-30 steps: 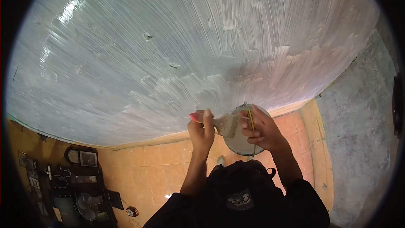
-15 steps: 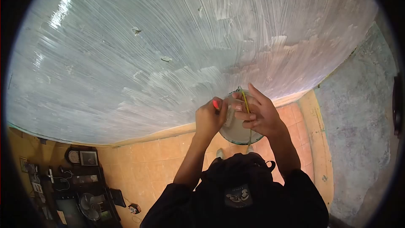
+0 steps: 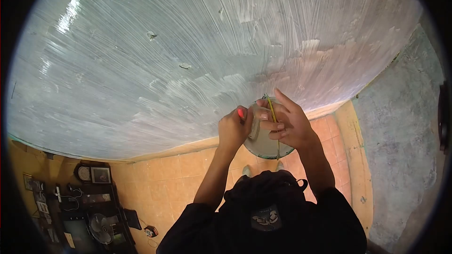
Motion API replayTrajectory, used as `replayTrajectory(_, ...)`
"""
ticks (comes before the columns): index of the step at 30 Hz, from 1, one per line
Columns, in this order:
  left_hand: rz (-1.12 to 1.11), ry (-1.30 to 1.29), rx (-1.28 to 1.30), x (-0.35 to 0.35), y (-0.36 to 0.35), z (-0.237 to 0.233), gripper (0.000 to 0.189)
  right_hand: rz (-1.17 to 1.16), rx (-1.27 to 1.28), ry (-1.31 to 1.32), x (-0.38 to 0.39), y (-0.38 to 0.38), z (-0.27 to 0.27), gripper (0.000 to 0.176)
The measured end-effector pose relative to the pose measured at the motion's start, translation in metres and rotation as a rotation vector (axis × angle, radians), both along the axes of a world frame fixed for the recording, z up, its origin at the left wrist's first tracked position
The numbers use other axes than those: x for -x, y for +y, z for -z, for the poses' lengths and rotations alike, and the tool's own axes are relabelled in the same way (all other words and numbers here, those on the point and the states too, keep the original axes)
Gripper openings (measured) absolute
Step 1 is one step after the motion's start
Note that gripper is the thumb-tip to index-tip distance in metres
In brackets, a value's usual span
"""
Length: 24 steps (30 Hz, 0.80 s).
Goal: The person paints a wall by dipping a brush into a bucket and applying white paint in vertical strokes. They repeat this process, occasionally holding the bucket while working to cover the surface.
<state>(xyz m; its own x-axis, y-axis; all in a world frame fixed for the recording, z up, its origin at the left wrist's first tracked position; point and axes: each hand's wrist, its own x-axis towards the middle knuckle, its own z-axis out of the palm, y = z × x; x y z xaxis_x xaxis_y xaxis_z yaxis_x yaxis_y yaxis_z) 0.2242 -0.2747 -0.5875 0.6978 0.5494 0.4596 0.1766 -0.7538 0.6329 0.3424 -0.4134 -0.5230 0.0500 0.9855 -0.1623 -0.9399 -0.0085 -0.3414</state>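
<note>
My left hand (image 3: 233,130) is closed around a paintbrush (image 3: 254,127) with a red handle end (image 3: 240,112). The bristle end reaches into a small round paint container (image 3: 262,146). My right hand (image 3: 288,124) holds that container up by its thin yellow wire handle (image 3: 271,111), fingers spread over the rim. Both hands are raised close together just under the ceiling (image 3: 188,56), which is covered in wet, streaky whitish-blue brush strokes.
An orange tiled wall (image 3: 165,183) runs below the ceiling edge. A dark shelf unit with a clock, a small fan (image 3: 99,226) and cables stands at the lower left. A rough grey unpainted wall (image 3: 405,150) fills the right side. My dark clothing (image 3: 263,221) fills the bottom.
The brush was held sideways beside the container; it has swung in, and its bristles now sit inside the container. Both hands moved slightly up towards the ceiling.
</note>
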Motion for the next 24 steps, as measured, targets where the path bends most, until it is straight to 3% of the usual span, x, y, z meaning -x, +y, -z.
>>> replayTrajectory(6,-0.008,-0.091,0.017,0.000,0.000,-0.009,0.028,0.018,0.021,0.001,-0.006,-0.003,0.001,0.047)
replayTrajectory(12,0.007,-0.118,0.026,0.008,0.007,-0.033,0.018,0.029,-0.022,0.047,-0.009,-0.001,0.008,0.048)
replayTrajectory(24,0.106,-0.128,-0.214,0.006,-0.007,-0.018,0.014,0.143,-0.051,0.216,-0.012,-0.006,-0.002,0.052)
